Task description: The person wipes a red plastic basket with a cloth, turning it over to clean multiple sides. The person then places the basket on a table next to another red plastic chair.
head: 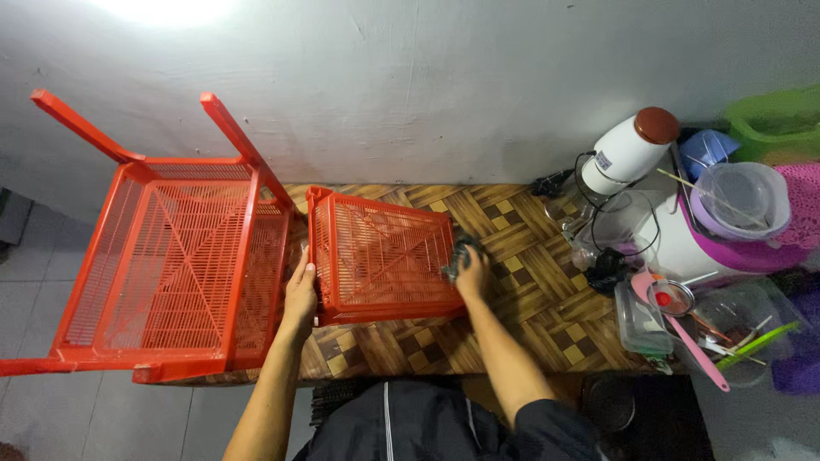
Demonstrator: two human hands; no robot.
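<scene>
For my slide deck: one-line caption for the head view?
Left hand steadies an orange basket; right hand presses a dark cloth on it.

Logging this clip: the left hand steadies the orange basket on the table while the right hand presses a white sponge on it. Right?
Not quite. In the head view the left hand does steady the orange basket on the table, but the right hand presses a dark cloth, not a white sponge.

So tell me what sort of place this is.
Probably a home kitchen corner: a white blender, plastic containers and a pink spatula crowd the patterned table, where both hands hold a red rack tray.
</scene>
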